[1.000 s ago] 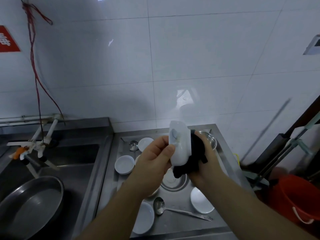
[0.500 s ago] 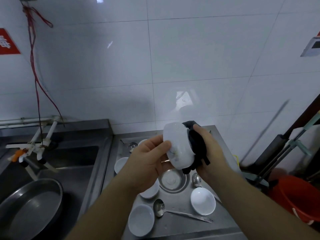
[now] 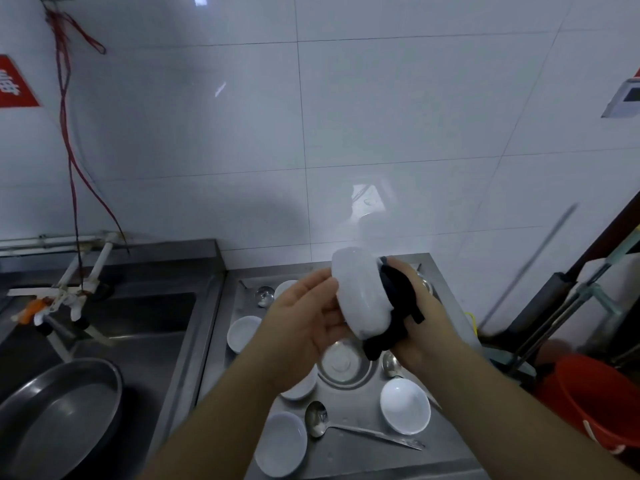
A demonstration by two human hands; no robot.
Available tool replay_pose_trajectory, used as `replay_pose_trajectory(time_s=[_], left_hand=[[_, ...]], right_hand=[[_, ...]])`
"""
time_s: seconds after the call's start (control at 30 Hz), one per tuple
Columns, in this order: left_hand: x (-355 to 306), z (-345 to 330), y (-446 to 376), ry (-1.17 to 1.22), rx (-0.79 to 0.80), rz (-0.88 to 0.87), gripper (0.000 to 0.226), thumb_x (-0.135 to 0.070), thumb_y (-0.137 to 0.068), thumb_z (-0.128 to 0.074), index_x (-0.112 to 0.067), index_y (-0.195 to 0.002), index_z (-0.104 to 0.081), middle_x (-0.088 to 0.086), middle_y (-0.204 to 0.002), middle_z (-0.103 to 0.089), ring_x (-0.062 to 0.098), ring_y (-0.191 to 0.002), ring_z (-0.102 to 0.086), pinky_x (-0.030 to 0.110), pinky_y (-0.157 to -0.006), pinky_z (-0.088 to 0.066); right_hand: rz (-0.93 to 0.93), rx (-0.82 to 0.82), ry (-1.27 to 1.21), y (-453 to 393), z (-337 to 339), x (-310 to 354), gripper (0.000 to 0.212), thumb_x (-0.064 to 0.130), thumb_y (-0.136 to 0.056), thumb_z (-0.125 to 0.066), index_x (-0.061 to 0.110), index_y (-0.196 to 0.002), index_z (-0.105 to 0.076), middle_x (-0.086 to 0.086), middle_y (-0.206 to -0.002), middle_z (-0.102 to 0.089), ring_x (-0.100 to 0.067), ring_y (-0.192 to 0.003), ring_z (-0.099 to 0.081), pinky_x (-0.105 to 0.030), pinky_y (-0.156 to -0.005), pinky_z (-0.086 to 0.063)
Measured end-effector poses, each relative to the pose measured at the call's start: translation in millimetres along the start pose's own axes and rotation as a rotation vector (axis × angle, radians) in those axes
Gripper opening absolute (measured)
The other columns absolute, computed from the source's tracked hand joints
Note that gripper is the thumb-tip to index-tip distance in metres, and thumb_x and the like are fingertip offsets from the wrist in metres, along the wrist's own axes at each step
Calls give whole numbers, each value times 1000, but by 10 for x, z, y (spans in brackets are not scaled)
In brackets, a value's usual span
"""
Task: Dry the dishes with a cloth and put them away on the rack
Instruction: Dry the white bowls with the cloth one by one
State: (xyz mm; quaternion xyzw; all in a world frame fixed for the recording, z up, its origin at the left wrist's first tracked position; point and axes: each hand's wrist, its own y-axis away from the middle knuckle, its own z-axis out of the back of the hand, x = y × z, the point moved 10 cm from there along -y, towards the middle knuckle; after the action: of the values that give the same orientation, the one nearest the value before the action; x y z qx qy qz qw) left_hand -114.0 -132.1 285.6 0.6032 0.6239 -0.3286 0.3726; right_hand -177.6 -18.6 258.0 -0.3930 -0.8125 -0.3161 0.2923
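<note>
I hold a white bowl [image 3: 360, 292] on its side above the steel drainboard [image 3: 446, 296]. My left hand [image 3: 304, 323] grips it by the rim and underside. My right hand [image 3: 415, 317] presses a dark cloth [image 3: 398, 306] against the bowl's other side. Below lie several white bowls [image 3: 405, 405], a metal bowl [image 3: 343, 363] and a long steel spoon [image 3: 346, 426]. No rack is in view.
A deep sink [image 3: 114, 344] to the left holds a large round steel pan [image 3: 59, 417]. White taps [image 3: 65, 289] with a red cord stand at its back. A red bucket [image 3: 595, 400] and mop handles [image 3: 568, 299] are at the right, by the tiled wall.
The bowl has turned in my hands and now shows its outer side more. The cloth has shifted around it. The view has tilted slightly, showing more of the drainboard.
</note>
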Motion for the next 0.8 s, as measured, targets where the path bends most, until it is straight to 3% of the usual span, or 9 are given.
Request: replay_pose_trajectory(time_s=[0.07, 0.2, 0.33, 0.5, 0.6, 0.67, 0.73, 0.8], left_hand=[[-16, 53, -35, -43, -39, 6, 25, -20, -95, -66, -17, -115, -79, 19, -116, -77, 34, -105, -77, 40, -83, -64], [80, -64, 5, -217, 15, -64, 25, -26, -95, -70, -17, -119, -73, 18, -117, -76, 34, -110, -74, 41, -91, -63], [241, -172, 54, -427, 53, -124, 24, -18, -99, -62, -24, -120, -71, 15, -112, -77, 22, -93, -68, 32, -82, -57], [161, -207, 54, -410, 77, -128, 36, -26, -95, -67, -39, -128, -67, 3, -120, -78, 20, -113, -74, 28, -92, -59], [115, -158, 13, -392, 18, -118, 31, -35, -97, -64, -38, -128, -68, 4, -121, -77, 26, -116, -73, 39, -98, -61], [136, -160, 21, -529, -2, -141, 25, -30, -101, -60, -38, -123, -68, 1, -116, -77, 23, -113, -73, 44, -100, -59], [155, -213, 53, -765, 4, -184, 20, -31, -102, -55, -41, -117, -64, -9, -106, -76, 14, -101, -72, 32, -93, -58], [169, -250, 86, -969, 8, -217, 11, -37, -102, -51, -40, -111, -57, -16, -89, -70, 7, -80, -65, 23, -74, -53]], right_hand=[[19, 5, 20, -1, -8, 4, 31, 41, -93, -70, 12, -102, -80, -12, -93, -75, -27, -78, -75, -37, -63, -61], [50, -81, -12, 41, 35, -22, 35, 40, -97, -61, 20, -75, -78, -7, -75, -68, -25, -61, -68, -33, -49, -53], [15, -34, -4, 88, -15, -57, 46, 46, -99, -52, 20, -65, -70, -4, -64, -60, -24, -54, -59, -33, -49, -43], [84, -18, 24, 95, -24, 71, 42, 36, -102, -53, 20, -71, -76, -5, -69, -67, -23, -59, -66, -32, -48, -51], [102, -71, 39, 91, 51, 74, 36, 33, -101, -56, 19, -74, -76, -8, -76, -66, -25, -63, -66, -33, -54, -52], [60, -126, 72, 101, 103, 21, 31, 34, -98, -57, 15, -78, -70, -12, -74, -58, -31, -60, -58, -34, -53, -45], [30, -173, 138, 107, 156, -17, 33, 36, -96, -56, 13, -76, -66, -12, -68, -53, -30, -52, -51, -33, -48, -42], [38, -204, 146, 102, 213, -27, 41, 37, -97, -57, 18, -63, -69, -8, -62, -54, -27, -49, -52, -34, -50, -41]])
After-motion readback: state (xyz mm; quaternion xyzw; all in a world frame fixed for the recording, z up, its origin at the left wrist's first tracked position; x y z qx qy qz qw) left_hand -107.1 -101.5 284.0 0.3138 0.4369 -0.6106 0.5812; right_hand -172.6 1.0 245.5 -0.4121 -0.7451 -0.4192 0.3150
